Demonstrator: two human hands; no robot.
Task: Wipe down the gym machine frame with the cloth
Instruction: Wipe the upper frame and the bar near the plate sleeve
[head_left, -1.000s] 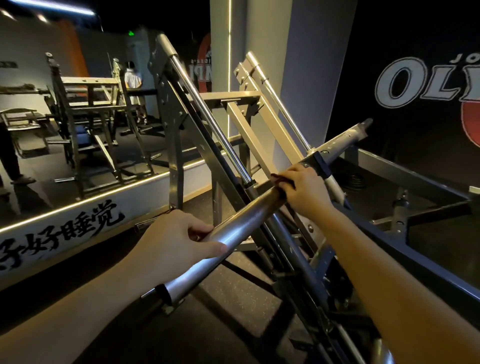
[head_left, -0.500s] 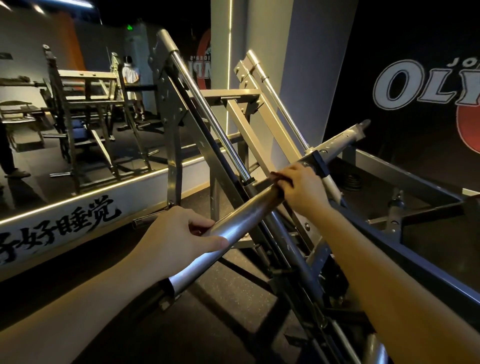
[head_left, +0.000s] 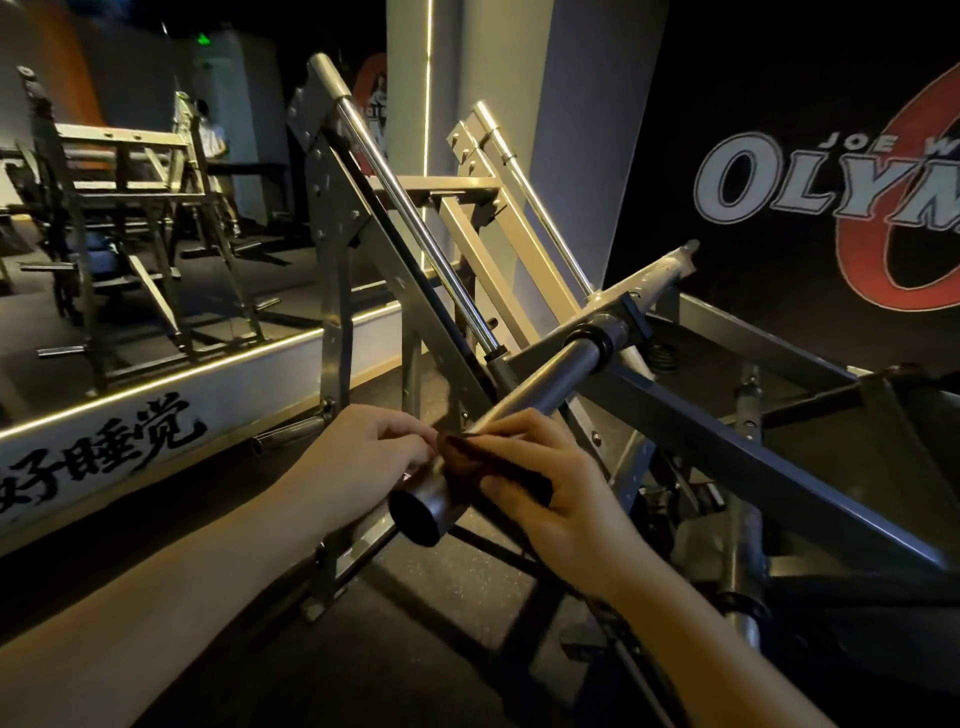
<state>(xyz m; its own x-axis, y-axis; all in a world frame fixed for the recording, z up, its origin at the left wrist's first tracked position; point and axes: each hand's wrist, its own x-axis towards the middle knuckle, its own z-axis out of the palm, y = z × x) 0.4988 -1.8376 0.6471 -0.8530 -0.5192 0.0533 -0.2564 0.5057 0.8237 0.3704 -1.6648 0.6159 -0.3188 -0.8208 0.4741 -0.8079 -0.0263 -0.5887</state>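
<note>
The right hand (head_left: 566, 499) curls its fingers and thumb round a dark reddish-brown cloth (head_left: 467, 462) and holds it wrapped on the near end of the steel bar (head_left: 540, 384), just above the bar's round end face. The left hand (head_left: 358, 462) sits close beside it on the bar's left side, fingers bent onto the bar, their tips touching the cloth's edge. The bar slopes up and away to a black collar (head_left: 597, 332), where it joins the grey machine frame (head_left: 727, 447) of angled beams and chrome rods.

Below lies a dark speckled floor (head_left: 426, 649). To the left runs a low white wall (head_left: 249, 395) with black painted characters and a lit top edge. Behind it more machines (head_left: 130, 208) stand on a raised level. Farther off are a grey pillar (head_left: 571, 156) with a light strip and a black wall bearing a grey and red logo (head_left: 810, 182).

Half a second ago the right hand was high on the bar, next to the collar, well apart from the left. It is now down at the near end, and the bar's upper length shows bare.
</note>
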